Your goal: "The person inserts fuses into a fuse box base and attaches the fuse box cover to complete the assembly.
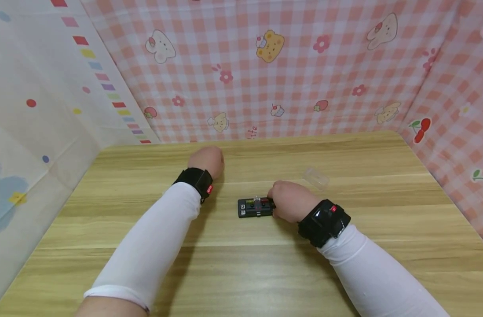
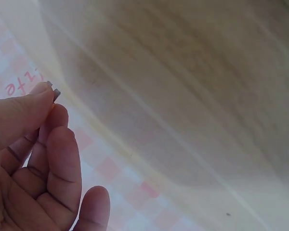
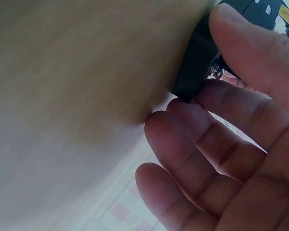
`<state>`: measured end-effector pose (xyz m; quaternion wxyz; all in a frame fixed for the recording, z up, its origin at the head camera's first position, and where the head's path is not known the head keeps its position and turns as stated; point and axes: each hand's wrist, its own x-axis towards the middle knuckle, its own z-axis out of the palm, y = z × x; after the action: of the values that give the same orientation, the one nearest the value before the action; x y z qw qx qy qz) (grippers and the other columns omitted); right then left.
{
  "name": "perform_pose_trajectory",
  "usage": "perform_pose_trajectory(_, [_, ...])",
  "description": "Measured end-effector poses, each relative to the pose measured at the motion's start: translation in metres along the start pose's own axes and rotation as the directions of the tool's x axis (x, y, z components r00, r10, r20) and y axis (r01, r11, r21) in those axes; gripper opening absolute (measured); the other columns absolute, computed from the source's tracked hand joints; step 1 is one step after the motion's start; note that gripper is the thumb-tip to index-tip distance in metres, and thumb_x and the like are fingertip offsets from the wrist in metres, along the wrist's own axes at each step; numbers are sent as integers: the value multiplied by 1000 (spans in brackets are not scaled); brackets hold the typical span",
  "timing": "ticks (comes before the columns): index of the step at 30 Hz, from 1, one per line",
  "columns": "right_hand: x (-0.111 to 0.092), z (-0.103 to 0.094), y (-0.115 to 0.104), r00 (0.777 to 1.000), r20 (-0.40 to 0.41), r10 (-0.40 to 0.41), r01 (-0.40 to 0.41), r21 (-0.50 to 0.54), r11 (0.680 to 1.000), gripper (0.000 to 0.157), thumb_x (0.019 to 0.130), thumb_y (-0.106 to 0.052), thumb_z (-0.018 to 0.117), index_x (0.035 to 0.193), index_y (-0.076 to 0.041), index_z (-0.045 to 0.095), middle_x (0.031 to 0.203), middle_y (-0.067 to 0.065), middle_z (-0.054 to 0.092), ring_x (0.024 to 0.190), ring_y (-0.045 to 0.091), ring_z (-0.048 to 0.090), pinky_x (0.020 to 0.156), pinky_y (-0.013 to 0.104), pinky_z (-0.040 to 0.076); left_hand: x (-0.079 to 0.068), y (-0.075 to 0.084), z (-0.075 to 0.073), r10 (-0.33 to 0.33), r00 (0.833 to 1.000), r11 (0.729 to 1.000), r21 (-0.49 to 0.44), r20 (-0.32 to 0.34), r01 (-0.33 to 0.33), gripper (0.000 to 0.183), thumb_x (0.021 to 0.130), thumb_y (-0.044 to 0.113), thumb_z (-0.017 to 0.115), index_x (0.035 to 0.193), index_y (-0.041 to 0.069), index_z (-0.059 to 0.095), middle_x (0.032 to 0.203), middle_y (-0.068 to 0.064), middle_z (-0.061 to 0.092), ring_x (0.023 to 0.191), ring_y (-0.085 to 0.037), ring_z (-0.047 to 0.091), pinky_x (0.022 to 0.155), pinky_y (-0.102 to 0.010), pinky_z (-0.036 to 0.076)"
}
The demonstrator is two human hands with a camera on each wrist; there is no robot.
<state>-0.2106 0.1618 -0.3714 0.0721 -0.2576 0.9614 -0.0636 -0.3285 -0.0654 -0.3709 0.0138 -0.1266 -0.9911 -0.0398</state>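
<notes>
A small black rectangular device (image 1: 247, 208) with two square metal contacts, a clear bulb-like part and yellow and red labels lies on the wooden table. My right hand (image 1: 294, 201) holds its right end. In the right wrist view the thumb lies along the top of the black device (image 3: 195, 62) and the fingers are bent at its edge. Further left and back, my left hand (image 1: 207, 162) is raised apart from the device. Its thumb and index finger pinch a tiny grey metal piece (image 2: 57, 94), mostly hidden by the fingertips.
A clear plastic cover-like piece (image 1: 316, 177) lies on the table (image 1: 241, 268) behind my right hand. The table's back edge meets a pink checked cloth (image 1: 241, 88). More cloth hangs along the left and right sides.
</notes>
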Motion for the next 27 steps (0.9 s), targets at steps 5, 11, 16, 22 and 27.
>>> perform_pose_trajectory(5, [-1,-1,0,1000,7,18,-18,17,1000,26,70,-15,80,93,-10,70,81,-1,60,68,12,50,68,31,48,-3,-1,-4,18,1000,1000,-26,-2,-18,9,87,18,61,87,14,69,84,0,64,70,-17,54,62,-36,48])
perform_pose_trajectory(11, [-1,0,1,1000,2,11,-11,16,1000,26,69,-14,80,93,-9,70,81,-1,60,68,12,50,68,32,48,-9,5,-11,36,999,997,-63,-5,-36,11,87,21,64,95,16,70,90,1,66,76,-17,54,69,-38,49])
perform_pose_trajectory(16, [0,1,2,1000,-5,-9,9,-4,1000,26,69,-16,81,91,-9,69,80,-1,60,68,12,50,69,32,48,-16,9,-15,51,999,994,-98,-10,-52,8,87,22,66,92,17,70,88,1,65,74,-16,54,67,-37,48])
perform_pose_trajectory(22, [0,1,1,1000,-18,-15,15,18,1000,20,69,-13,80,85,-10,68,77,-2,59,67,12,50,65,31,48,-24,12,-17,74,997,988,-133,-25,-77,6,88,20,64,83,18,66,82,3,63,71,-15,53,64,-35,47])
perform_pose_trajectory(27, [0,0,1,999,-36,-30,31,23,999,19,68,-11,79,83,-10,68,75,-2,58,66,13,50,64,31,48,-32,17,-19,106,993,982,-154,-51,-113,6,88,23,65,83,20,66,81,6,62,72,-13,52,65,-33,46])
